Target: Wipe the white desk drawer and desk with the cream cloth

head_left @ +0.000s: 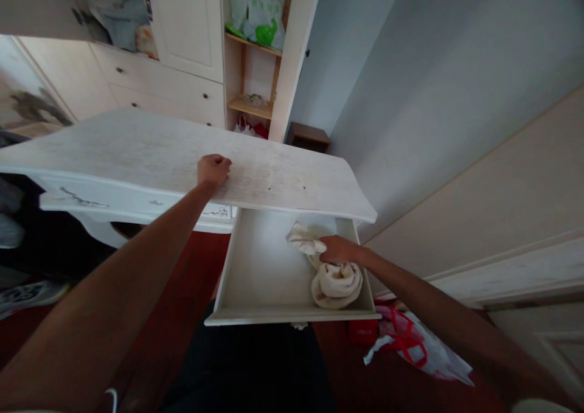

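My left hand rests on the worn white desk top, its fingers curled in and nothing visible in them. Below the desk's front edge, a white drawer is pulled out toward me. My right hand reaches into it and grips a cream cloth, whose loose end sticks out to the left of the fingers. Just under that hand, a rolled cream cloth lies at the drawer's right front; I cannot tell whether the two pieces are joined. My right fingertips are partly hidden.
A blue-grey wall runs close along the right. Beneath my right arm, a plastic bag with red handles sits on the dark red floor. Behind the desk stand a white cabinet and shelves holding a green-printed bag.
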`<action>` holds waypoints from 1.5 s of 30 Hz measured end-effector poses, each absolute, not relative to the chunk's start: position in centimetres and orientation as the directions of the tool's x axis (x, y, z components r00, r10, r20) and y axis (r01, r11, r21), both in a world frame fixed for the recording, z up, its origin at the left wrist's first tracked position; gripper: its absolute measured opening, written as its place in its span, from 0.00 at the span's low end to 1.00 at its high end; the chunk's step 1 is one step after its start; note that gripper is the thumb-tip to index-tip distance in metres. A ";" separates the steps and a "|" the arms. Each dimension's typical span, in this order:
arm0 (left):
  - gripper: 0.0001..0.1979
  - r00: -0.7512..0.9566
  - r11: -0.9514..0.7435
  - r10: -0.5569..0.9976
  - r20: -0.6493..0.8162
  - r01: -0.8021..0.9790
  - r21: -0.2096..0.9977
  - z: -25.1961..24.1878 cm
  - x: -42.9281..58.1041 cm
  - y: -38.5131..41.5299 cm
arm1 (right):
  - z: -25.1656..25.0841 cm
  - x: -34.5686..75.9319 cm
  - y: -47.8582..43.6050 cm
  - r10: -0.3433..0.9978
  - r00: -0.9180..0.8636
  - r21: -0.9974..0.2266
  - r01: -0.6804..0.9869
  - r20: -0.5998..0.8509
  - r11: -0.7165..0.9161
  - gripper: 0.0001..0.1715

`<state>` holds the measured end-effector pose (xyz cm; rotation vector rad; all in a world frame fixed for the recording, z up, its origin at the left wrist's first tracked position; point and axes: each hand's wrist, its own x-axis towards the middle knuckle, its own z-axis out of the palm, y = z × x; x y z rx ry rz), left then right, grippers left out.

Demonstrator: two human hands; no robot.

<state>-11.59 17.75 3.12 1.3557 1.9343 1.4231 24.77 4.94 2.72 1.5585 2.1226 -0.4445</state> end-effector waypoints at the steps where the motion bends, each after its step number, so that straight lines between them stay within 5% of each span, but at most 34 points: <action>1: 0.07 -0.463 0.023 0.857 0.224 0.469 0.883 3.2 -11.6 17.7 | 3.4 24.9 4.7 0.795 -0.288 -0.036 0.947 -0.534 0.320 0.18; 6: 0.07 -0.449 0.013 0.865 0.226 0.469 0.883 3.4 -11.5 17.5 | 9.1 26.1 5.4 0.850 -0.465 -0.449 0.832 -0.246 0.325 0.17; 9: 0.08 -0.443 0.004 0.865 0.237 0.478 0.879 3.3 -11.6 17.5 | 13.0 26.6 7.9 0.940 -0.340 -0.661 0.703 0.013 0.263 0.16; 12: 0.08 -0.442 0.002 0.869 0.223 0.454 0.891 3.2 -11.8 17.5 | 16.0 26.5 11.7 0.952 -0.088 -0.697 0.661 0.294 0.277 0.16; 16: 0.08 -0.429 -0.015 0.873 0.230 0.449 0.893 3.1 -12.0 17.4 | 16.0 25.5 16.6 0.808 0.102 -0.591 0.735 0.581 0.332 0.18; 19: 0.08 -0.422 -0.023 0.876 0.234 0.449 0.893 3.3 -12.0 17.2 | 12.9 24.1 18.1 0.845 -0.004 -0.490 0.813 0.534 0.314 0.23; 22: 0.08 -0.416 -0.025 0.878 0.235 0.451 0.892 3.5 -11.9 17.0 | 8.8 22.5 17.7 0.942 -0.220 -0.339 0.892 0.254 0.299 0.25; 25: 0.08 -0.414 -0.020 0.880 0.235 0.462 0.887 3.6 -11.9 17.0 | 6.5 21.3 16.7 0.963 -0.240 -0.163 0.952 0.122 0.258 0.28; 31: 0.09 -0.424 -0.006 0.875 0.234 0.475 0.880 3.3 -12.0 17.4 | 8.1 20.4 14.6 0.986 -0.165 -0.072 0.983 0.023 0.166 0.46; 35: 0.08 -0.427 -0.012 0.877 0.220 0.439 0.898 3.0 -11.9 17.6 | 8.3 20.4 11.6 0.972 -0.201 -0.030 0.978 0.125 0.206 0.47; 39: 0.07 -0.435 -0.013 0.872 0.225 0.439 0.898 3.2 -11.8 17.4 | 6.8 21.5 6.9 0.895 -0.366 -0.146 0.900 0.256 0.410 0.45; 45: 0.07 -0.436 0.003 0.872 0.224 0.461 0.887 3.5 -11.7 17.1 | 3.8 25.4 -0.2 0.888 -0.351 -0.585 0.668 0.299 0.461 0.33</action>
